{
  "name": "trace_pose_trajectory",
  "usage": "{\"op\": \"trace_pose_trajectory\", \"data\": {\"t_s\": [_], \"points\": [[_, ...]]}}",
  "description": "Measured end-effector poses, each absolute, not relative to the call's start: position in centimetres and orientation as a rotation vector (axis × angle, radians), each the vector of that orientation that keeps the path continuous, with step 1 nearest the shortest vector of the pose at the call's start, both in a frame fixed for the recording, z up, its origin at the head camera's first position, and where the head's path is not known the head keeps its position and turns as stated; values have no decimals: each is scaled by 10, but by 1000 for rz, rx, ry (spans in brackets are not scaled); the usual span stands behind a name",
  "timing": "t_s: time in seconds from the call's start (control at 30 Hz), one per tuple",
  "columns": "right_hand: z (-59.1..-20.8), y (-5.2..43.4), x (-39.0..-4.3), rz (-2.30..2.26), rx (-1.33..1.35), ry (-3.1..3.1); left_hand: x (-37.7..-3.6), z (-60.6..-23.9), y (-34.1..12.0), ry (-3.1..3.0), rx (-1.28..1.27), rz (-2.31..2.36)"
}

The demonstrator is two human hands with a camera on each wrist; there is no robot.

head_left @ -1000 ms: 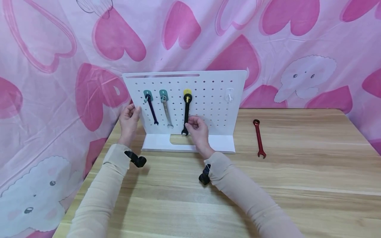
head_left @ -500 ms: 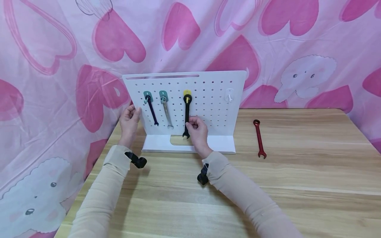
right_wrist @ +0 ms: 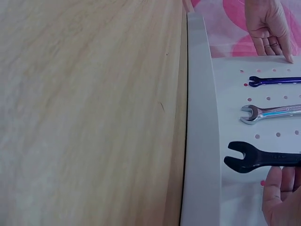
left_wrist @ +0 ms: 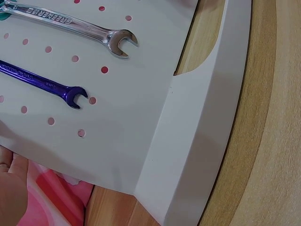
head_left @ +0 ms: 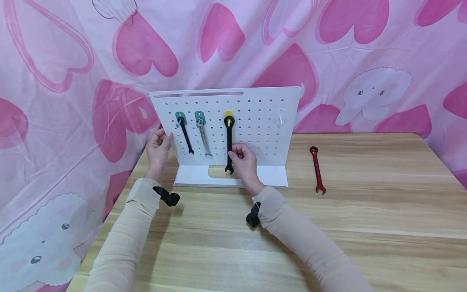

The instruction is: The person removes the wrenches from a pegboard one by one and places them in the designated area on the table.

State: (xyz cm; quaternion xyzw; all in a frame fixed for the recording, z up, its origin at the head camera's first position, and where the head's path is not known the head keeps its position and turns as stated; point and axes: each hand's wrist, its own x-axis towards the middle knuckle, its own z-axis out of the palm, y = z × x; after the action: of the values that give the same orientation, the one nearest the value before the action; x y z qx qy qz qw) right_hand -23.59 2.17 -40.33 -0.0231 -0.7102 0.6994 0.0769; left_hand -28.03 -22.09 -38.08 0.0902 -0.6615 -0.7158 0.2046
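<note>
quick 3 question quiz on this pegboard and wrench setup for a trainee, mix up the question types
1. True or false: the red wrench hangs on the pegboard.
2. Multiple choice: which wrench does the right hand hold? A) blue wrench B) silver wrench C) black wrench
3. Fill in: the left hand grips the pegboard's ____ edge.

Key
1. False: it lies flat on the table, to the right of the board, and the white hook is empty.
2. C: fingers pinch its lower shaft while its ring end sits on the yellow hook.
3. Left.
</note>
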Motion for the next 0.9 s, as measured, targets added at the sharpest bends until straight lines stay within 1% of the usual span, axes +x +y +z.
{"op": "trace_pose_trajectory", "data": {"t_s": [0.9], "points": [[-394,36,-219,2156,53,-2177,-281,-381,-221,-1847,236,-1998]]}}
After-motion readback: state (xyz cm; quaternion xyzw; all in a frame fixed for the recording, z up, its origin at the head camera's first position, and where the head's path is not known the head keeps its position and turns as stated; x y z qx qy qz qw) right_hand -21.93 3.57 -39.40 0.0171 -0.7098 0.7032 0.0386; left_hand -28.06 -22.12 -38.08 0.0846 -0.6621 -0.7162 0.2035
